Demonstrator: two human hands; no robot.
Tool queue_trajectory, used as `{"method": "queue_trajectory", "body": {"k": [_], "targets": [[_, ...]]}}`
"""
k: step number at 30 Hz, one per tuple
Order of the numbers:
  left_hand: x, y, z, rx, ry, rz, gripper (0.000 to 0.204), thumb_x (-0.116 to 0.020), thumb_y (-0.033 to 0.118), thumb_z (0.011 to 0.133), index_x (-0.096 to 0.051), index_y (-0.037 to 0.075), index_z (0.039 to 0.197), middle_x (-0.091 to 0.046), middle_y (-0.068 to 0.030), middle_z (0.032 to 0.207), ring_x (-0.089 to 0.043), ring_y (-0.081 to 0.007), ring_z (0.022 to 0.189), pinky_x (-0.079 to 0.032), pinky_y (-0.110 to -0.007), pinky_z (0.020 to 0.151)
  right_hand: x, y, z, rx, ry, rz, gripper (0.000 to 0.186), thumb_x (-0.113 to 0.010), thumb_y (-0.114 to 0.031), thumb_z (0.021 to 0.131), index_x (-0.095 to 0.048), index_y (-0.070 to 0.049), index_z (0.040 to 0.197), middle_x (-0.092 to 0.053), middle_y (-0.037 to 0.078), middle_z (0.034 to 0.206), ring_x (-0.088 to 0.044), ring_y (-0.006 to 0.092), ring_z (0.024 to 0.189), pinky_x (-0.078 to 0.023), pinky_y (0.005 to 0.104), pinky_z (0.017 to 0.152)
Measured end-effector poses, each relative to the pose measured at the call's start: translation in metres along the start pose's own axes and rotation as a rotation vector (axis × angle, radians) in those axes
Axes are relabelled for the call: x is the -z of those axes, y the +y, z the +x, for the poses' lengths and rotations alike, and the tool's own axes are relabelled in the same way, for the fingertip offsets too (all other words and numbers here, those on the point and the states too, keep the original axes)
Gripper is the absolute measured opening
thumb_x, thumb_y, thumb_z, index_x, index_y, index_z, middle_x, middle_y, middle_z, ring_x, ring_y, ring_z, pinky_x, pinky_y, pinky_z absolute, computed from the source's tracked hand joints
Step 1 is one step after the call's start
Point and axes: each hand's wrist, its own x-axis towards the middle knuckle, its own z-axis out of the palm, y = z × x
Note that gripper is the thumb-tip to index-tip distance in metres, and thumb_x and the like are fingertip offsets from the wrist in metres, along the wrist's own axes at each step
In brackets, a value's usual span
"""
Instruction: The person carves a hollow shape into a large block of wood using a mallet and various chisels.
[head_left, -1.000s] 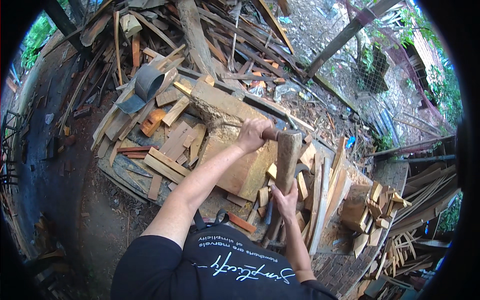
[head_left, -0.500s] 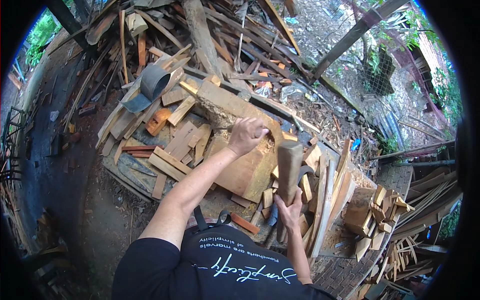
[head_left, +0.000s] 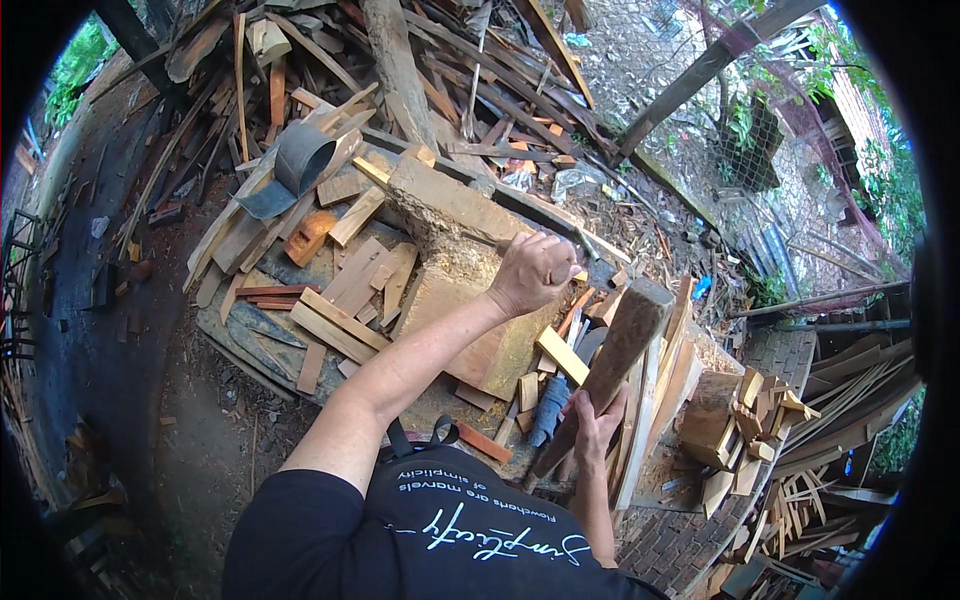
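the left hand (head_left: 540, 273) curls its fingers around a mostly hidden chisel (head_left: 562, 273) over the carved wooden block (head_left: 465, 325), while the right hand (head_left: 598, 422) grips a tilted wooden mallet (head_left: 627, 343).

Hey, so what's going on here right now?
A person's right hand grips a wooden club, its thick end pointing away from the body. The left hand is closed over a large, partly carved block; whatever it grips is mostly hidden. Offcuts lie beside the block.
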Motion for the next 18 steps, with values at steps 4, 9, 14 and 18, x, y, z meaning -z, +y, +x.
{"method": "queue_trajectory", "body": {"k": [4,9,14,18], "targets": [[-0.005,-0.025,-0.002,0.083,-0.058,-0.018,0.022,-0.074,0.014,0.071,-0.055,0.012,0.08,-0.059,-0.0045,0.073,-0.061,-0.027,0.075,-0.041,-0.039,0.069,-0.003,-0.006,0.004,0.003,0.042,0.007,0.04,-0.065,-0.015,0.088,-0.039,-0.007,0.118,-0.059,0.009,0.077,-0.06,0.0158,0.058,-0.05,0.0265,0.052],[-0.01,-0.036,-0.003,0.099,-0.001,0.034,0.015,-0.067,0.014,0.074,-0.052,0.013,0.08,-0.058,-0.0051,0.072,-0.06,-0.0276,0.076,-0.04,-0.041,0.066,-0.007,-0.013,0.027,0.238,0.065,0.137,0.043,-0.064,-0.006,0.087,-0.041,-0.002,0.123,-0.06,0.01,0.077,-0.06,0.0163,0.056,-0.052,0.0273,0.052],[-0.02,-0.042,0.007,0.133,0.019,0.056,0.014,-0.064,0.013,0.076,-0.051,0.013,0.08,-0.057,-0.0058,0.072,-0.059,-0.0287,0.075,-0.039,-0.042,0.068,0.001,0.012,0.055,-0.031,-0.127,-0.361,0.051,-0.071,-0.019,0.084,-0.042,-0.006,0.124,-0.058,0.005,0.077,-0.056,0.0128,0.052,-0.049,0.025,0.047],[-0.019,-0.044,0.009,0.203,0.013,0.094,0.011,-0.062,0.012,0.077,-0.051,0.012,0.082,-0.06,-0.0068,0.074,-0.06,-0.0316,0.078,-0.04,-0.044,0.069,-0.012,-0.041,0.062,0.062,0.091,0.039,0.044,-0.07,-0.023,0.085,-0.043,-0.004,0.115,-0.06,0.007,0.072,-0.059,0.0145,0.055,-0.051,0.0272,0.052]]}}
